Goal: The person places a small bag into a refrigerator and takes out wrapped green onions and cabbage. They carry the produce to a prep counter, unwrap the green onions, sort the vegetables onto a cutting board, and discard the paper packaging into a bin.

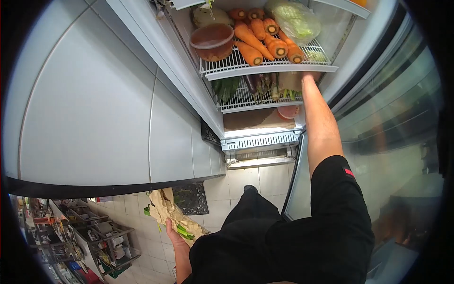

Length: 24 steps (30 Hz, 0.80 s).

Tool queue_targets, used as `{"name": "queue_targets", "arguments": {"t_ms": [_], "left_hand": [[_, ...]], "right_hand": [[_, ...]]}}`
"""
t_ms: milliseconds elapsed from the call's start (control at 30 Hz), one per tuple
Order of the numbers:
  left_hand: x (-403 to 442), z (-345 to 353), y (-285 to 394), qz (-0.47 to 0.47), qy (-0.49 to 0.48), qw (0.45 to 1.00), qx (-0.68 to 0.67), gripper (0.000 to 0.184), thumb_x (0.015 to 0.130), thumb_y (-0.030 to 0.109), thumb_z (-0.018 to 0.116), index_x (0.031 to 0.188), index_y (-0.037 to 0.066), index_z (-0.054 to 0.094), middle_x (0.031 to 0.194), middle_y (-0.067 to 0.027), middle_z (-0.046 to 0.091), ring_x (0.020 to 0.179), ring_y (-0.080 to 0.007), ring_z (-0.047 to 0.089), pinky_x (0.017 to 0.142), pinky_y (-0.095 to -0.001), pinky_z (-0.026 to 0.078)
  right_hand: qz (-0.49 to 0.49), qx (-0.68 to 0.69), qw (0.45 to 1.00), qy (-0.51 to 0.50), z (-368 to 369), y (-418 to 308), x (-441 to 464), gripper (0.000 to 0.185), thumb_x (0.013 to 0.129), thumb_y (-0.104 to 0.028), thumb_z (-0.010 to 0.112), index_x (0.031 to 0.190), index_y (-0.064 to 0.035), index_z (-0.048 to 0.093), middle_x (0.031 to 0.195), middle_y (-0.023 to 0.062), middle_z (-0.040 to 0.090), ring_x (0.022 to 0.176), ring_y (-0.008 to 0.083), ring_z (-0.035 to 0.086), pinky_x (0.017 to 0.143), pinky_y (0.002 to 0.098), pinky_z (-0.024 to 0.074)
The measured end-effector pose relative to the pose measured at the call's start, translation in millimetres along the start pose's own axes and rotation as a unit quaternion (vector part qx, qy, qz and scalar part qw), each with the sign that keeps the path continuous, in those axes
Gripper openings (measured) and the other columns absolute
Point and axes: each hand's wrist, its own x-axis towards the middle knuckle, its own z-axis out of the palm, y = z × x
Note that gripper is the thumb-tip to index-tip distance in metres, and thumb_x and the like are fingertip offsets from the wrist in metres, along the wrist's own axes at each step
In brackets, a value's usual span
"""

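My left hand (173,230), at the lower left by my body, is closed round crumpled brown paper (165,207) wrapped about green vegetables (184,232). Green leaves and stalks stick out of both ends. My right arm reaches into the open fridge, and my right hand (308,76) is at the second shelf, under the carrot shelf's front edge. Its fingers are hidden. Beside it lies another piece of brown paper (289,81) with green stalks below. Eggplants (250,84) and dark green vegetables (226,89) share that shelf.
Large carrots (255,43), a reddish-brown plastic tub (212,41) and bagged cabbage (295,21) fill the shelf above. A round lidded container (288,111) sits at the bottom. The glass door (378,142) stands open at right. A black mat (190,199) lies on the tiles.
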Motion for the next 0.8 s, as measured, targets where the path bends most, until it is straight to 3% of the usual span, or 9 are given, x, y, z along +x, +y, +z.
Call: {"name": "queue_targets", "arguments": {"t_ms": [233,333,367,467,533,600,700,767,800], "left_hand": [[-12,20,4,0.020,0.057,0.998,0.009,0.055,0.091,0.051,0.060,0.125,0.008,0.056,0.103,-0.0093,0.066,0.088,-0.0258,0.064,0.078,-0.0397,0.054],[-9,-7,4,0.027,0.023,0.999,0.014,0.056,0.092,0.047,0.059,0.133,0.009,0.052,0.117,-0.0085,0.063,0.102,-0.0263,0.062,0.090,-0.0403,0.051],[-9,-14,4,0.027,0.020,0.999,0.014,0.056,0.092,0.048,0.058,0.132,0.009,0.053,0.117,-0.0084,0.064,0.102,-0.0262,0.062,0.089,-0.0403,0.052],[-13,-28,7,0.025,0.012,0.999,0.019,0.056,0.092,0.049,0.057,0.131,0.009,0.054,0.115,-0.0084,0.064,0.101,-0.0261,0.062,0.088,-0.0402,0.052],[-23,-26,12,0.020,0.017,0.999,0.027,0.056,0.092,0.050,0.056,0.129,0.009,0.055,0.114,-0.0085,0.065,0.100,-0.0259,0.062,0.088,-0.0400,0.052],[-32,-29,16,0.019,0.013,0.999,0.024,0.057,0.092,0.052,0.055,0.127,0.008,0.057,0.111,-0.0090,0.065,0.098,-0.0261,0.063,0.087,-0.0397,0.052],[-40,-54,18,0.039,0.011,0.999,0.022,0.058,0.093,0.052,0.055,0.128,0.006,0.057,0.111,-0.0103,0.066,0.097,-0.0273,0.063,0.086,-0.0398,0.052],[-44,-72,22,0.056,0.003,0.998,0.004,0.057,0.094,0.051,0.053,0.126,0.004,0.056,0.107,-0.0114,0.066,0.093,-0.0260,0.064,0.081,-0.0386,0.053],[-47,-88,22,0.066,0.000,0.998,-0.009,0.057,0.095,0.051,0.052,0.125,0.003,0.056,0.105,-0.0120,0.066,0.091,-0.0254,0.064,0.078,-0.0380,0.053]], "right_hand": [[0.003,0.228,0.967,0.112,-6,1,-15,0.081,0.072,-0.029,0.081,0.137,-0.0005,0.042,0.133,0.0212,0.055,0.118,0.0356,0.057,0.100,0.0404,0.0449],[-0.016,0.174,0.948,0.265,1,3,-52,0.065,0.077,-0.017,0.075,0.132,0.0004,0.045,0.124,0.0181,0.059,0.107,0.0290,0.061,0.092,0.0387,0.0490],[0.018,0.176,0.950,0.256,-3,4,-64,0.062,0.076,-0.009,0.074,0.129,0.0004,0.044,0.123,0.0172,0.057,0.105,0.0282,0.061,0.089,0.0373,0.0509],[0.011,0.365,0.906,0.216,-10,23,-94,0.065,0.074,-0.006,0.076,0.128,-0.0014,0.041,0.119,0.0163,0.057,0.101,0.0265,0.063,0.086,0.0379,0.0539],[0.054,0.471,0.864,0.169,-31,15,-139,0.059,0.072,0.006,0.069,0.123,-0.0028,0.039,0.115,0.0133,0.057,0.098,0.0252,0.064,0.081,0.0365,0.0567],[0.044,0.525,0.845,0.091,-50,26,-181,0.052,0.074,0.007,0.065,0.122,-0.0006,0.046,0.111,0.0117,0.061,0.094,0.0256,0.066,0.079,0.0362,0.0572],[0.101,0.569,0.816,-0.012,-66,53,-255,0.035,0.078,0.002,0.060,0.113,0.0012,0.063,0.104,0.0107,0.067,0.091,0.0248,0.068,0.076,0.0365,0.0577],[0.155,0.581,0.791,-0.114,-72,80,-305,0.035,0.081,-0.002,0.058,0.116,0.0010,0.061,0.107,0.0108,0.067,0.094,0.0271,0.068,0.081,0.0388,0.0572],[0.184,0.584,0.779,-0.133,-75,82,-337,0.039,0.084,-0.006,0.056,0.122,-0.0005,0.057,0.114,0.0119,0.066,0.102,0.0285,0.066,0.090,0.0415,0.0552]]}}
